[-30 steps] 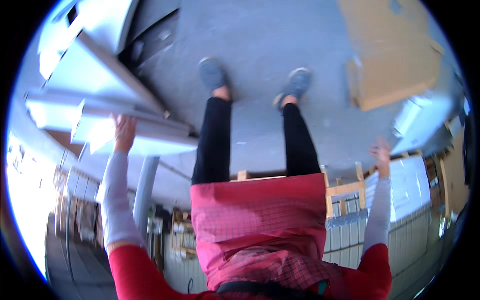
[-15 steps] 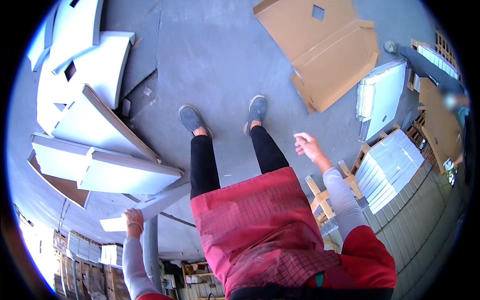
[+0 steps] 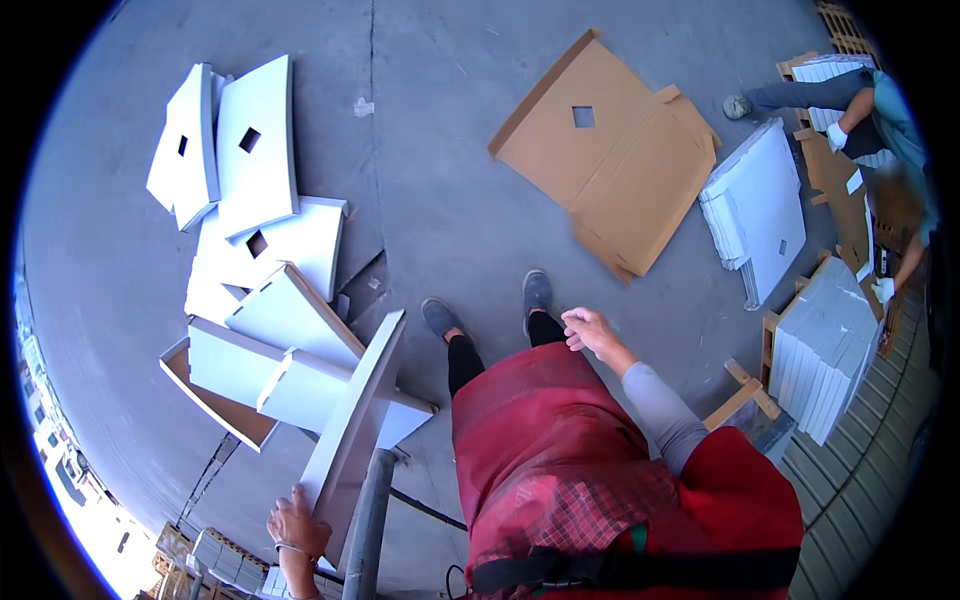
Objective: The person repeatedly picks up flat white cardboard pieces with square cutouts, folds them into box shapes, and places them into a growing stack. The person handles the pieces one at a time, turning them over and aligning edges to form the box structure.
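Grey concrete floor (image 3: 450, 200) — white panels (image 3: 255, 200) piled left, brown cardboard sheet (image 3: 610, 150) flat, top right.

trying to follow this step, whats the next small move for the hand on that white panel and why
Probably bring the empty right hand across to the white panel. Only the left hand grips it, at its lower end, and it stands tilted beside the grey post over the pile of white panels.

Left hand (image 3: 297, 527) grips white panel (image 3: 355, 430), right hand (image 3: 590, 330) empty
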Demonstrator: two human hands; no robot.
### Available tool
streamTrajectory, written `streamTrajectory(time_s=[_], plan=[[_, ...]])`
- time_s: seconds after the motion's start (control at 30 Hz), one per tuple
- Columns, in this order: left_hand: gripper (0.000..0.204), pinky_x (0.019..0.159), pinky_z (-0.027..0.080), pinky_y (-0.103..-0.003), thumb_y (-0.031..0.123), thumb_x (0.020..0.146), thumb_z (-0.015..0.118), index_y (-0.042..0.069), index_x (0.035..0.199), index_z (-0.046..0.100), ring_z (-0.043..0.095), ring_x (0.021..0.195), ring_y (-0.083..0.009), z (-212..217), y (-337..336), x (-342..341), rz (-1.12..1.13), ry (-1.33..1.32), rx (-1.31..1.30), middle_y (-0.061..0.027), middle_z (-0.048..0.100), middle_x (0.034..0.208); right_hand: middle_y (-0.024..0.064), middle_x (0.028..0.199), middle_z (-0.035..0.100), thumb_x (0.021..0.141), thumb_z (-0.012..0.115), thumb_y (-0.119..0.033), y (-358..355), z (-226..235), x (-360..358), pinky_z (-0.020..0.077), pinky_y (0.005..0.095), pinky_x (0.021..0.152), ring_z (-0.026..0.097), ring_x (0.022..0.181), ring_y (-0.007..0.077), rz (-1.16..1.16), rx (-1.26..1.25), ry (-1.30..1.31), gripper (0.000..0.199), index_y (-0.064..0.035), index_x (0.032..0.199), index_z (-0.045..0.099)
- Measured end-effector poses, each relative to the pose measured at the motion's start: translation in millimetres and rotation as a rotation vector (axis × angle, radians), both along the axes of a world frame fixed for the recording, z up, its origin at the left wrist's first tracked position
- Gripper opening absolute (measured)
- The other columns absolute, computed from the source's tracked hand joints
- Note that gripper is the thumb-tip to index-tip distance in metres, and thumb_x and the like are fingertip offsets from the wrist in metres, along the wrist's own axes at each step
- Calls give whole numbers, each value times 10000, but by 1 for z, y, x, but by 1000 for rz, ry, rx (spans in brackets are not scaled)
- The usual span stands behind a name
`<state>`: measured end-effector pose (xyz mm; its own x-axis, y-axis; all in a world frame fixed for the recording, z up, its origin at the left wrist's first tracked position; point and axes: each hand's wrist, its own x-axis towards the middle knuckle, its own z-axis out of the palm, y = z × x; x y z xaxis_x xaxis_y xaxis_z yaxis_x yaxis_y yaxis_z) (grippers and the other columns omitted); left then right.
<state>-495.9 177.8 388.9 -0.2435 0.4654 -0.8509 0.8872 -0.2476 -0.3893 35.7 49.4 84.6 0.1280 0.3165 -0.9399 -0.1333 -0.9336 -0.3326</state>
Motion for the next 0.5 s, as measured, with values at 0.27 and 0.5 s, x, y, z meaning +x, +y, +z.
streamTrajectory(time_s=[0.27, 0.5], plan=[[748, 747, 464, -467, 171, 676, 752, 61, 1339, 424, 574, 863, -357, 113, 10, 102, -68, -463, 537, -180, 575, 939, 172, 1138, 531, 931, 584, -417, 69, 91, -55, 555, 428, 762, 607, 920, 280, -159, 200, 322, 567, -54, 1337, 426], [424, 616, 493, -398, 106, 840, 622, 53, 1254, 544, 614, 701, -314, 49, -27, 168, 163, -966, 752, -138, 610, 837, 237, 1404, 339, 854, 588, -606, 140, 204, -32, 497, 557, 850, 449, 1197, 389, -329, 619, 435, 949, -141, 1514, 90]])
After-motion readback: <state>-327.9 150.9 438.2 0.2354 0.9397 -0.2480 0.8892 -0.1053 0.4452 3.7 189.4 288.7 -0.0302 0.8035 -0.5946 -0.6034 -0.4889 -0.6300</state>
